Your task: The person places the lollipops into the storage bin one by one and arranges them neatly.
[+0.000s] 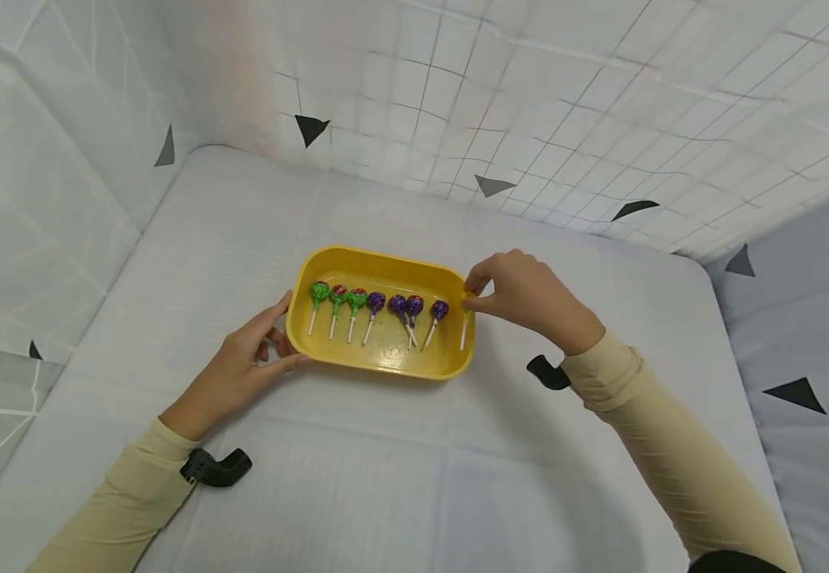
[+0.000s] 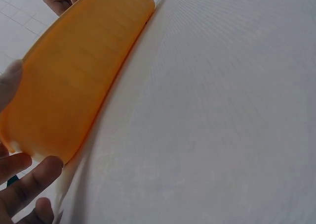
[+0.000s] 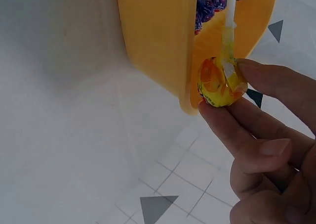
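Note:
A yellow tray (image 1: 357,366) lies on the white surface, with a row of lollipops in it. Three green lollipops (image 1: 338,296) are toward the left and several purple lollipops (image 1: 414,305) toward the right, white sticks pointing to the near side. With its thumb at the near side and fingers at the left end, my left hand (image 1: 246,350) holds the tray's corner. At the right end, my right hand (image 1: 529,290) pinches a yellow-wrapped lollipop (image 3: 222,83) by its head; its white stick points inward over the tray.
White cloth (image 1: 400,493) covers the surface under the tray. Behind it rises a white backdrop (image 1: 414,95) with grid lines and dark triangles. Black wrist devices (image 1: 217,468) sit at both sleeves.

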A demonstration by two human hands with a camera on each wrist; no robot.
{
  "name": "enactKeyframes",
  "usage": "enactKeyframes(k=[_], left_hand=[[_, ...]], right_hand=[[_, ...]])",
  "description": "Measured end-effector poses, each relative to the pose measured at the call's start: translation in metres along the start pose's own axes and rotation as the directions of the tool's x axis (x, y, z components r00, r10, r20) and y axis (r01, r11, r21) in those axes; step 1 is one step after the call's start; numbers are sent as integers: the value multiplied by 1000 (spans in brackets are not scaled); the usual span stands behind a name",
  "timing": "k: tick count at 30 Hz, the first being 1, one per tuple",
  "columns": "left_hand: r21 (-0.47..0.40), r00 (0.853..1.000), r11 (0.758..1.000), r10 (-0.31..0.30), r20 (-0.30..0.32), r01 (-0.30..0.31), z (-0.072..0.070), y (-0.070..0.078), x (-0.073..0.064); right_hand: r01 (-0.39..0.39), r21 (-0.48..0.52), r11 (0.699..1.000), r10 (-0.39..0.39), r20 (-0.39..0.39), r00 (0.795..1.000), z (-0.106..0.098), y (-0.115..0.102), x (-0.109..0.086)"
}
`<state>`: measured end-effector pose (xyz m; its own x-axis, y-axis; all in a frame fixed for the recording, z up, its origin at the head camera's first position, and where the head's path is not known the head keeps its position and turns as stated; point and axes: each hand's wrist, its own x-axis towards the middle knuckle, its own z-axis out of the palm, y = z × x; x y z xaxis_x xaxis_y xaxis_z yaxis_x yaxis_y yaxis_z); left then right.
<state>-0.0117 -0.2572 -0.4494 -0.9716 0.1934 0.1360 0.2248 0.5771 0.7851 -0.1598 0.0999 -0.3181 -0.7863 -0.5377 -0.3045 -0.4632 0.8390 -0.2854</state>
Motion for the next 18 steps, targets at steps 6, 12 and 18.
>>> enactKeyframes(k=[6,12,18], left_hand=[[2,1000,1000,-4,1,3,0,-1,1],[3,1000,1000,2,-3,-2,1,-2,0],[11,1000,1000,3,-6,-3,1,-1,-1]], right_hand=[[14,-16,1000,-13,42,999,4,-7,4],[-2,-61,998,6,76,997,12,-12,10],[-10,-81,997,18,96,995,24,-12,15]])
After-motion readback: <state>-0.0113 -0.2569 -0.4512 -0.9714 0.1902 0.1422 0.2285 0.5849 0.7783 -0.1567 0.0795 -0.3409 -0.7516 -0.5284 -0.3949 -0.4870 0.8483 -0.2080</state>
